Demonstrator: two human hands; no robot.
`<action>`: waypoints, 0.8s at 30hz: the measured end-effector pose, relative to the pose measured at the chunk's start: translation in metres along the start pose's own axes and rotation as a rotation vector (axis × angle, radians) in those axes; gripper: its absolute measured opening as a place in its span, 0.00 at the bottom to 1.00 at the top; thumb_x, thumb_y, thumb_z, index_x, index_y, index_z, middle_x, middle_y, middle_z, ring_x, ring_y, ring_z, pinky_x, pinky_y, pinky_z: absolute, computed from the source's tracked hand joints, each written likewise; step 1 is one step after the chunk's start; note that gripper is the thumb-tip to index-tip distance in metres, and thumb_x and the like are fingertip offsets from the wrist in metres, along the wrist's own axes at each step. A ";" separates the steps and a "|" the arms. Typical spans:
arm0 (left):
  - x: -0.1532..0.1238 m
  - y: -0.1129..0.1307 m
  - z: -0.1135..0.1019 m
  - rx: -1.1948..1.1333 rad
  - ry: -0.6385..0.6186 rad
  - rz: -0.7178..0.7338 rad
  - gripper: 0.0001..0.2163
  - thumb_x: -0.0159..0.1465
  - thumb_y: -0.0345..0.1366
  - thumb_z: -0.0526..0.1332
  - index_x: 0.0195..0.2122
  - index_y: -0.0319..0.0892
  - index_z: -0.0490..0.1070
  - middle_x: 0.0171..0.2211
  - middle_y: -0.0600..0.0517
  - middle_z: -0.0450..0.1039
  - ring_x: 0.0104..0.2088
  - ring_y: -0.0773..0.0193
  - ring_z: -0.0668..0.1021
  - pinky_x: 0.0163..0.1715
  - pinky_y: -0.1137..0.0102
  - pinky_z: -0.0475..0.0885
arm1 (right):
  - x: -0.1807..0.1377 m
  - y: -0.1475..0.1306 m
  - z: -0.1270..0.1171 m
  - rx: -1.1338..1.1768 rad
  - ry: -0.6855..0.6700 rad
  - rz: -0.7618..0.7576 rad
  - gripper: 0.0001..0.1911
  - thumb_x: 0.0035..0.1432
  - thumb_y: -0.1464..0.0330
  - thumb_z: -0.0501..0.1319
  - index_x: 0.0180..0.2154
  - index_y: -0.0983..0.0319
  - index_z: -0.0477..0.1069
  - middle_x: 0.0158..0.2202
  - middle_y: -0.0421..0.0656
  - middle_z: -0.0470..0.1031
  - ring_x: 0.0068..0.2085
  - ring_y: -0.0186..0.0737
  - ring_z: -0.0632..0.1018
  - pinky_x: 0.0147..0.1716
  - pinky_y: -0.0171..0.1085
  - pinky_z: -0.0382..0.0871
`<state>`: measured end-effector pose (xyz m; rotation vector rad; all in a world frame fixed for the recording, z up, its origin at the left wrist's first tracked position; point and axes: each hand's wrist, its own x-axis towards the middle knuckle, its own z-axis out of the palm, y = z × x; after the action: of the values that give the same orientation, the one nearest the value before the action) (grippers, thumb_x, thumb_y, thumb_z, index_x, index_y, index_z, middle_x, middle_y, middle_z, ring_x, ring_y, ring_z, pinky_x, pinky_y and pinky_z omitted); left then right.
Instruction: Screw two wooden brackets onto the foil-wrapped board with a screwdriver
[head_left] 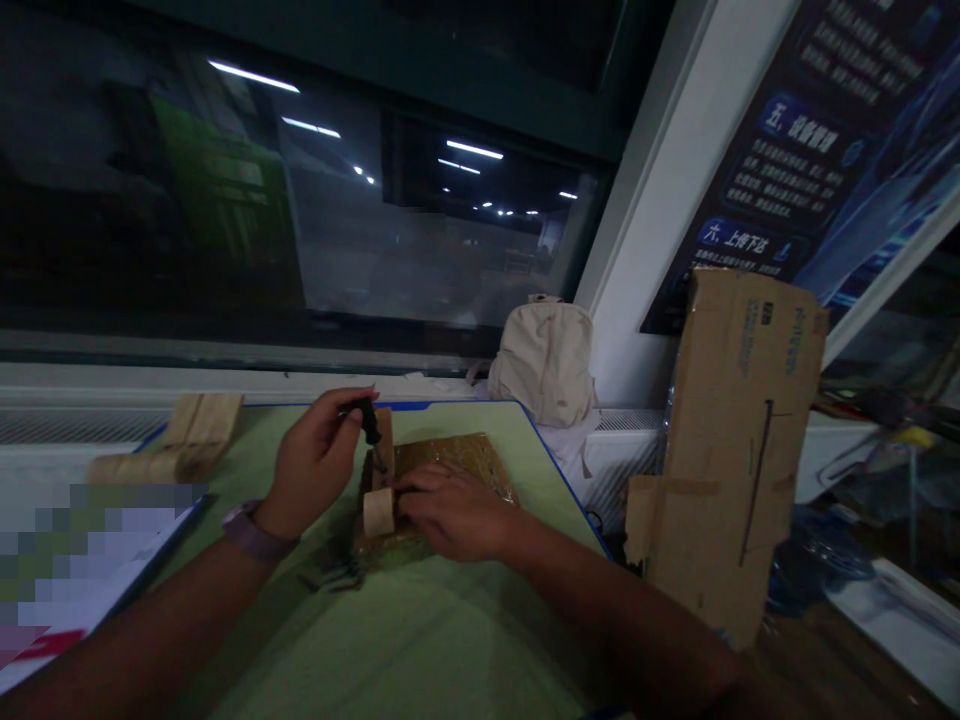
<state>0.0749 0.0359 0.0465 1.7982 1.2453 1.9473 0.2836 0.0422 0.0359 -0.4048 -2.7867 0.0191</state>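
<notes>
My left hand (319,455) is closed around the black handle of a screwdriver (370,425). Its shaft slants down to an upright-looking wooden strip (385,432). At the strip's lower end sits a pale wooden block (379,512); whether the two are one piece I cannot tell. My right hand (454,508) presses its fingers against the right side of this wooden work, close to the screwdriver's tip. Beneath lies a flat brown board wrapped in shiny tape (480,455). Several small dark bent pieces (341,578) lie beside the board on the near left.
The green table (465,640) has a blue edge. More wooden parts (199,430) sit at its far left, near a person's light clothing (127,540). A beige backpack (544,360) stands behind by the window. A tall cardboard sheet (739,450) leans at the right.
</notes>
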 end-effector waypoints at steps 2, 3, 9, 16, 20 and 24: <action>0.001 0.003 -0.001 0.045 -0.010 0.034 0.09 0.64 0.41 0.63 0.43 0.45 0.73 0.45 0.49 0.74 0.45 0.60 0.77 0.47 0.64 0.76 | 0.000 0.001 0.001 0.000 0.011 -0.004 0.09 0.65 0.72 0.55 0.44 0.61 0.73 0.52 0.47 0.74 0.52 0.43 0.72 0.53 0.42 0.66; 0.001 0.004 -0.001 0.070 0.001 0.052 0.09 0.62 0.41 0.64 0.41 0.45 0.74 0.43 0.50 0.73 0.44 0.61 0.77 0.45 0.65 0.76 | 0.000 0.001 0.001 0.001 0.014 -0.004 0.10 0.65 0.73 0.55 0.44 0.61 0.73 0.52 0.47 0.74 0.52 0.43 0.72 0.53 0.42 0.66; -0.001 0.006 0.000 -0.030 -0.030 -0.087 0.13 0.64 0.42 0.63 0.49 0.45 0.72 0.46 0.49 0.76 0.44 0.60 0.80 0.46 0.63 0.77 | 0.000 0.000 0.000 0.020 0.011 0.000 0.10 0.65 0.73 0.54 0.44 0.60 0.72 0.54 0.46 0.74 0.54 0.43 0.71 0.54 0.43 0.65; 0.000 0.004 -0.001 0.037 -0.081 0.048 0.11 0.62 0.42 0.65 0.44 0.46 0.75 0.46 0.49 0.72 0.44 0.61 0.78 0.44 0.65 0.78 | -0.001 0.001 0.002 -0.020 0.021 -0.009 0.10 0.66 0.71 0.54 0.45 0.60 0.73 0.51 0.46 0.74 0.51 0.44 0.72 0.52 0.43 0.66; 0.002 0.004 -0.003 0.107 -0.019 0.013 0.11 0.61 0.43 0.66 0.43 0.46 0.75 0.42 0.51 0.74 0.41 0.62 0.78 0.44 0.65 0.77 | -0.001 0.001 0.001 -0.024 0.007 -0.005 0.10 0.66 0.71 0.55 0.45 0.60 0.72 0.53 0.46 0.74 0.52 0.44 0.72 0.52 0.43 0.66; -0.001 0.006 0.000 0.005 -0.058 -0.076 0.16 0.65 0.43 0.61 0.52 0.45 0.70 0.46 0.49 0.77 0.44 0.60 0.80 0.47 0.63 0.77 | -0.001 -0.001 -0.002 -0.027 -0.021 0.003 0.10 0.65 0.72 0.55 0.46 0.60 0.72 0.52 0.46 0.74 0.52 0.43 0.72 0.52 0.43 0.66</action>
<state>0.0770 0.0320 0.0501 1.7699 1.2810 1.8401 0.2848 0.0413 0.0373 -0.4180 -2.8093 -0.0136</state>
